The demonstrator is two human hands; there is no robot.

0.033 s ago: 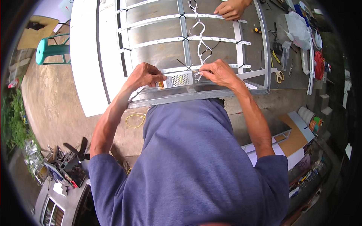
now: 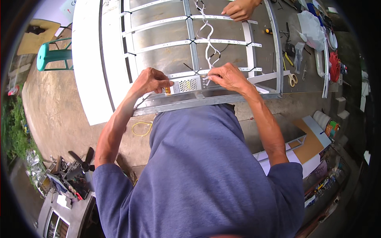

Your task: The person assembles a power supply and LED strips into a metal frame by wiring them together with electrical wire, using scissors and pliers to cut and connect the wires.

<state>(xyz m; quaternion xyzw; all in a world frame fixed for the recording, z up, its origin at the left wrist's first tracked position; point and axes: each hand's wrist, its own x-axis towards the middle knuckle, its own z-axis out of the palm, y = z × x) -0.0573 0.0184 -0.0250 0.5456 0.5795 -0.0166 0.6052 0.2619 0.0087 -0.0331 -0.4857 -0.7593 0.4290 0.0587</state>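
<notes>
A perforated metal power supply [image 2: 189, 85] lies along the near side of a metal frame [image 2: 174, 106]. My left hand [image 2: 152, 82] is closed at its left end, thumb and fingers gripping beside an orange patch. At the other end, my right hand [image 2: 227, 76] pinches the end of a white wire [image 2: 209, 36]. The wire's twisted length runs away from me over the frame. White LED strips [image 2: 158, 48] cross the frame, tied down with black cable ties. Another person's hand [image 2: 240, 10] rests at the farther strip, upper right.
Scissors [image 2: 292, 80], a tape measure [image 2: 290, 49], a clear plastic bag [image 2: 312, 31] and a red wire coil [image 2: 334, 63] lie on the right of the table. A white panel [image 2: 88, 59] borders the frame's left. Farther left stands a green stool [image 2: 51, 56].
The whole view shifts slightly, so the frame appears a little farther left. Both my hands keep their grips, and the other person's hand stays by the same strip.
</notes>
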